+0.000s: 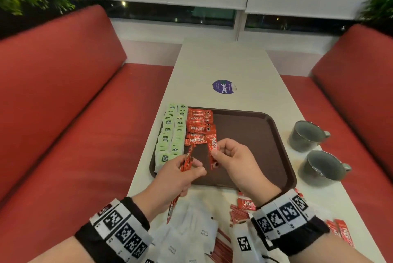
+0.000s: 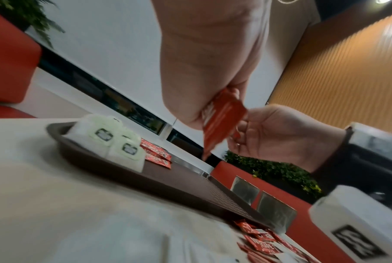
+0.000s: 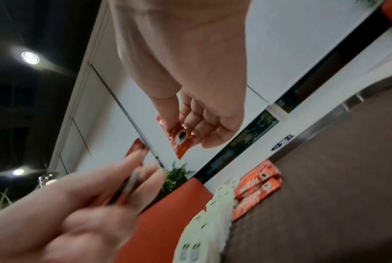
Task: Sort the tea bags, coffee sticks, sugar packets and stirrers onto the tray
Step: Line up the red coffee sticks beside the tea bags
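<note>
A brown tray lies on the white table. Green tea bags fill its left edge in two rows, and red coffee sticks are stacked beside them. My left hand grips a bundle of red coffee sticks above the tray's near left corner. My right hand pinches a single red coffee stick between thumb and fingers, just right of the bundle; the stick shows clearly in the right wrist view. White sugar packets lie on the table under my wrists.
Two grey mugs stand right of the tray. Loose red coffee sticks and thin red stirrers lie near the table's front edge. A round blue sticker sits beyond the tray. Red bench seats flank the table.
</note>
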The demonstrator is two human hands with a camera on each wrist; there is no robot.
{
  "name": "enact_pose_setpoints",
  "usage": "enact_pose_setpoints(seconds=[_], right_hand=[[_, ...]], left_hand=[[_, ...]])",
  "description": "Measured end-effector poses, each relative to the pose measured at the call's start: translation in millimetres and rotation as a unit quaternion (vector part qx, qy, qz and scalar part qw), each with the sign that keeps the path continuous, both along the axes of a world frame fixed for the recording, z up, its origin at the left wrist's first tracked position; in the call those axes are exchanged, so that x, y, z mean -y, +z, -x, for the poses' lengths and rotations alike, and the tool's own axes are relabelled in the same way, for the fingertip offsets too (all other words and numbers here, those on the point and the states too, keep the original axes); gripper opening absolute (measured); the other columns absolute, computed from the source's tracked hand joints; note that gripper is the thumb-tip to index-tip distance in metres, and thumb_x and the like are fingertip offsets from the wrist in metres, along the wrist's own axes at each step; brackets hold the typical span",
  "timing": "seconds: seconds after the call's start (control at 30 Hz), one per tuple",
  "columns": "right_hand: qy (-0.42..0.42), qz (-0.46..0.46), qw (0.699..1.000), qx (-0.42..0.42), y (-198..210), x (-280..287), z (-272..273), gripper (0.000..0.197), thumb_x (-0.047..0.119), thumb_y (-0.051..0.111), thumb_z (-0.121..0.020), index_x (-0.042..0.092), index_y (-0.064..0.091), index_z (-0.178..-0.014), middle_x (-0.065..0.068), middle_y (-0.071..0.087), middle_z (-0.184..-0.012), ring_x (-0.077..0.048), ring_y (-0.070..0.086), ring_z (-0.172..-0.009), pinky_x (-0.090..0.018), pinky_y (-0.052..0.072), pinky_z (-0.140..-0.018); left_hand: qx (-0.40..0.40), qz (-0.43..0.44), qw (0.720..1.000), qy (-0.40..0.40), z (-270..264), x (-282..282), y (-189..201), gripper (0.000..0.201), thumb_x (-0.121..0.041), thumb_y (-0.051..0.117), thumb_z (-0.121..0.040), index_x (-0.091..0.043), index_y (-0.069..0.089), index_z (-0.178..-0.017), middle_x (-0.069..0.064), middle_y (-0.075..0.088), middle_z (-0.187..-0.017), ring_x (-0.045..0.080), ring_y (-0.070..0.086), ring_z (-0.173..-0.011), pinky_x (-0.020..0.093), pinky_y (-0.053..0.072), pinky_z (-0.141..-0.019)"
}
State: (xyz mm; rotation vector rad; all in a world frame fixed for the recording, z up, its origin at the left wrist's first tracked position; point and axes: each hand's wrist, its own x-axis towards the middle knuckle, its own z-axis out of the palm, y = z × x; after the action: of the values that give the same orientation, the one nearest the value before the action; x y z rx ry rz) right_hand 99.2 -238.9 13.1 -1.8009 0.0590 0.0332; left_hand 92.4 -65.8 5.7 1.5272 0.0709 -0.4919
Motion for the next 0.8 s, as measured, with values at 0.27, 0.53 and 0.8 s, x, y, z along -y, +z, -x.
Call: enact_pose_setpoints(seconds=[0.27,0.53,0.8], right_hand=[[0.112,0.462,0.878,-0.055,-0.7,8.8,-87.7,0.009,0.02,0.064,-0.085,0.022,0.062,-0.076,0.005,0.06,-0.082,-0.018,0.059,-0.082,-0.03,0.046,-0.078],[0.16,0.58,0.794,-0.091,-34.4,-22.9,-136.9,0.012,0.014,0.055,-0.089,0.022,0.065,-0.09,0.001,0.063,-0.099,-0.021,0.057,-0.097,-0.039,0.036,-0.095],[0.133,0.604,0.782,-0.08,-49.4,-27.1,-159.1,0.016,0.014,0.053,-0.091,0.022,0.063,-0.101,-0.001,0.063,-0.105,-0.024,0.057,-0.101,-0.038,0.039,-0.093]], left_hand=[[-0.03,0.013,0.994,0.105,9.0,-62.3,-15.9,0.018,-0.01,0.07,-0.083,-0.004,0.059,-0.095,0.017,0.066,-0.082,0.013,0.025,-0.046,0.024,0.021,-0.044],[-0.03,0.018,0.988,0.151,3.0,-82.9,-15.7,0.008,0.0,0.06,-0.088,-0.001,0.057,-0.096,0.014,0.067,-0.074,0.014,0.024,-0.046,0.021,0.023,-0.041],[-0.049,0.032,0.985,0.161,-4.2,-82.6,-20.7,0.007,0.001,0.058,-0.088,-0.001,0.057,-0.095,0.012,0.067,-0.07,0.012,0.026,-0.043,0.022,0.023,-0.04]])
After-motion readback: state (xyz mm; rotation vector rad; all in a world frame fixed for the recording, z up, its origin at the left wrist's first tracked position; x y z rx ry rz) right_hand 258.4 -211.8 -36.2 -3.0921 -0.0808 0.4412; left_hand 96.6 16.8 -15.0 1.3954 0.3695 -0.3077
